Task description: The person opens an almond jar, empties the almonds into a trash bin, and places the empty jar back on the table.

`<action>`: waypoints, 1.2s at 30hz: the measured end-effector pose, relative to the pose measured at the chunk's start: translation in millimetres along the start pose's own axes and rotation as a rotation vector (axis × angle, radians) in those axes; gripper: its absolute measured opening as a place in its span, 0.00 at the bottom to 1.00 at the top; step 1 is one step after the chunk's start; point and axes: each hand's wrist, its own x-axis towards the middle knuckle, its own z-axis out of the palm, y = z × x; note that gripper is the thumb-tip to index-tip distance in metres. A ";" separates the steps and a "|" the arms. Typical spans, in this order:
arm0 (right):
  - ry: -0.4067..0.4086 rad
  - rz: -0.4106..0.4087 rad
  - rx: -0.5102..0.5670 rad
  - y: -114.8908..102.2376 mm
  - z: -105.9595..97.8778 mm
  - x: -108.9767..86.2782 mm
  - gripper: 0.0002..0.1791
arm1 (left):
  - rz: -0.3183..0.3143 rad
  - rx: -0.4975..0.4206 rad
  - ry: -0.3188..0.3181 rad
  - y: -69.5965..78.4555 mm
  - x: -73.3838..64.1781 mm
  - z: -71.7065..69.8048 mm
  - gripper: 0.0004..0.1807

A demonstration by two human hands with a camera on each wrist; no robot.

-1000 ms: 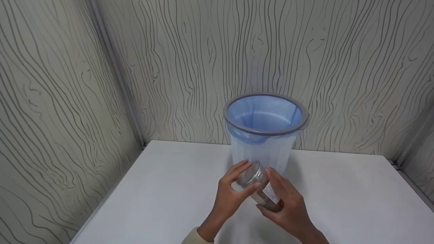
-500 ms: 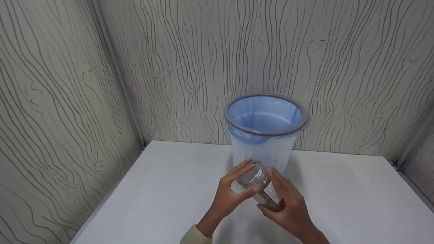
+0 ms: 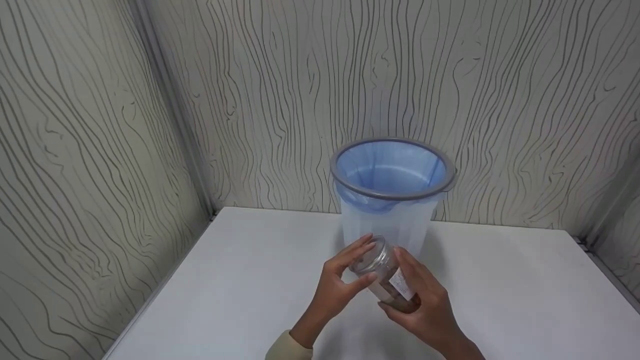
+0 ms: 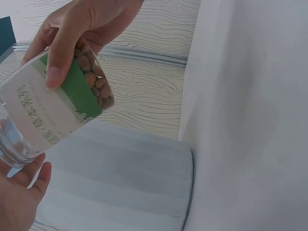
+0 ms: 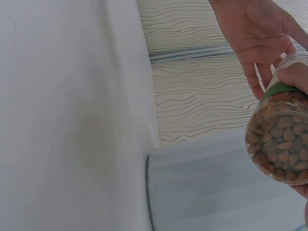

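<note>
Together, two bare hands hold a clear, round-based jar aloft just in front of the bin, above the near half of the white tabletop [image 3: 240,280]. The left hand [image 3: 336,286] spreads thumb and fingers wide around the mouth end of the jar [image 3: 384,281], fingertips touching its edge. The right hand [image 3: 432,301] grips the lower body, fingers and thumb wrapped on opposite sides. The jar tilts, its mouth toward the far left and its base toward the near right, where brown almonds [image 5: 284,144] are gathered. A white-and-green label [image 4: 43,103] covers its side. Beyond stands a tall white bin [image 3: 385,222] with a grey rim [image 3: 392,196] and a translucent blue liner [image 3: 397,167], near a pale wall with dark wood-grain lines [image 3: 285,100].
</note>
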 end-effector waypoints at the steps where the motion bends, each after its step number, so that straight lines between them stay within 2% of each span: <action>1: 0.001 0.000 -0.004 -0.1 0.0 -0.1 0.59 | 0.001 0.000 0.002 -0.1 0.0 -0.1 0.27; 9: -0.003 -0.007 -0.023 -0.8 -0.4 0.1 0.60 | -0.009 0.006 0.011 0.8 0.3 0.0 0.26; 18: 0.000 -0.006 -0.038 0.5 0.1 -0.6 0.61 | -0.070 0.031 0.030 6.9 0.8 2.4 0.25; 26: 0.007 -0.026 -0.043 1.6 0.3 -0.5 0.62 | -0.078 0.040 0.053 10.8 0.9 4.2 0.25; 36: 0.004 -0.023 -0.045 0.7 0.1 -0.5 0.61 | -0.146 0.076 0.095 19.7 0.9 6.6 0.25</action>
